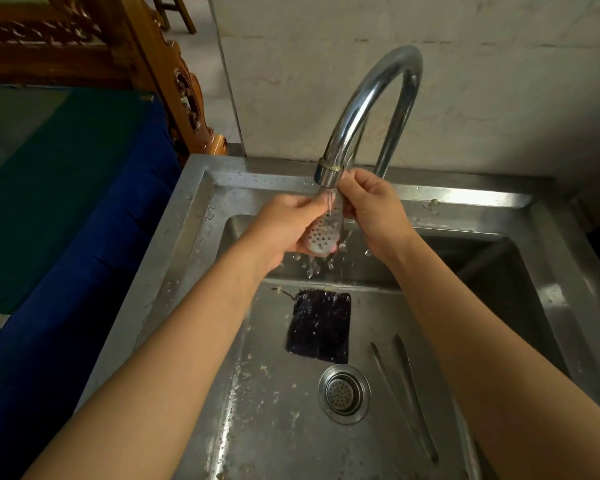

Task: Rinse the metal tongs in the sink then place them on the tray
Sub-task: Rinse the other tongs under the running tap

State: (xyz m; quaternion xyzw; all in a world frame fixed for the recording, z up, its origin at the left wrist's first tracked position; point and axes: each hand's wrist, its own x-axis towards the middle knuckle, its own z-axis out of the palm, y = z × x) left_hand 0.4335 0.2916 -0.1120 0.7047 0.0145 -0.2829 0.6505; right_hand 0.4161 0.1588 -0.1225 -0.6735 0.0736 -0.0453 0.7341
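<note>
Under the running tap (pixel 329 174) I hold metal tongs (pixel 324 233) whose perforated, spoon-shaped end faces me. My left hand (pixel 284 226) cups that end from the left and below. My right hand (pixel 371 209) grips the upper part of the tongs just right of the spout. Water streams onto the perforated end and drips into the steel sink (pixel 201 216). The rest of the tongs is hidden behind my hands. No tray is in view.
A dark scouring pad (pixel 319 325) lies on the sink floor above the round drain (pixel 344 393). Two long thin metal utensils (pixel 406 393) lie right of the drain. A blue and green cloth surface (pixel 66 202) borders the sink on the left.
</note>
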